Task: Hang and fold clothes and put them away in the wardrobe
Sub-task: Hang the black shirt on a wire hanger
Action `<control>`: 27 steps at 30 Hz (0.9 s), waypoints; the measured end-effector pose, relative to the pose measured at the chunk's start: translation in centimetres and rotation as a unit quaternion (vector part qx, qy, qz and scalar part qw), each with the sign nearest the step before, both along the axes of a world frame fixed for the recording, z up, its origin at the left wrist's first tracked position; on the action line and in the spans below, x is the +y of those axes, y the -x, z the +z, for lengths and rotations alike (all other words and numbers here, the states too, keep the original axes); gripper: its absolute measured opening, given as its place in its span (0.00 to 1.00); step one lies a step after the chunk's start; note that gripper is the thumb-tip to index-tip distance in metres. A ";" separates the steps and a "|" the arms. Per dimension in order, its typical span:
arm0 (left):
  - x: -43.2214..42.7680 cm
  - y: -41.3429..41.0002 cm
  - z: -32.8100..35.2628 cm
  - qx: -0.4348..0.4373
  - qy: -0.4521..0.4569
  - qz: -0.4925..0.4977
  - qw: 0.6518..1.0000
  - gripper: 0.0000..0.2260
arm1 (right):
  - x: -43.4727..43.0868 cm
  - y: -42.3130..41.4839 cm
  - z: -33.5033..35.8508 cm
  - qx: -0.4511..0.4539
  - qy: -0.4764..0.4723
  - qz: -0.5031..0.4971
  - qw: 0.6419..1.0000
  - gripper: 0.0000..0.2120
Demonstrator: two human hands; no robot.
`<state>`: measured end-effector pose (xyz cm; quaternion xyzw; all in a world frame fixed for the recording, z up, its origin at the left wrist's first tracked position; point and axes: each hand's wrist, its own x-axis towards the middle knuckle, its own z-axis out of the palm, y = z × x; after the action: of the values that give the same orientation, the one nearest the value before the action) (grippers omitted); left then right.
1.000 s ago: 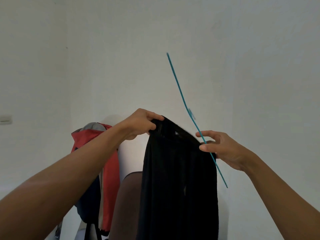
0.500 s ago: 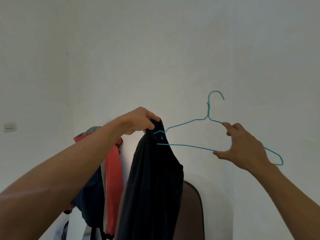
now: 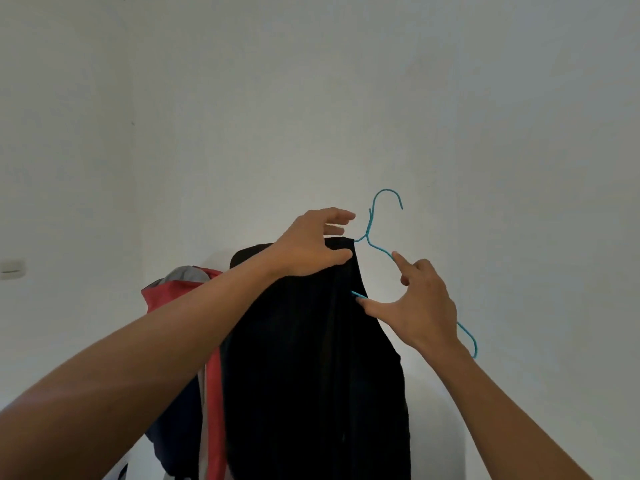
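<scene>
Garment (image 3: 311,358), black, held aloft: now drawn over the hanger (image 3: 381,246) to its neck, formerly just the tip; left hand (image 3: 311,247) pinches the top edge, right hand (image 3: 422,306), spread, grips the wires; other shoulder pending.

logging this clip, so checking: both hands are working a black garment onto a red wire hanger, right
Not quite: the wire hanger is blue, not red, as the head view shows. The rest holds: the left hand and right hand are working a black garment onto it.
</scene>
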<state>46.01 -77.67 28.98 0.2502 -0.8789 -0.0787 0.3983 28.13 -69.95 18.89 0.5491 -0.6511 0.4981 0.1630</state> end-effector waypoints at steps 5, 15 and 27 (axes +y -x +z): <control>-0.5 -1.5 0.2 -0.222 0.260 0.106 0.934 0.40 | -0.2 1.1 -0.4 -0.049 0.016 0.019 0.998 0.47; -0.7 -2.7 0.1 -0.214 0.312 0.168 0.910 0.35 | -0.4 2.2 -0.1 -0.020 0.073 0.125 0.989 0.47; -1.8 -5.9 0.6 -0.124 0.255 0.211 0.935 0.38 | -1.7 1.3 -6.7 -0.058 -0.114 0.243 0.961 0.07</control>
<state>51.95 -79.45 29.57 0.3274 -0.8391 0.2657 0.3437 26.80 -71.62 12.21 0.6757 -0.5590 0.4762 -0.0651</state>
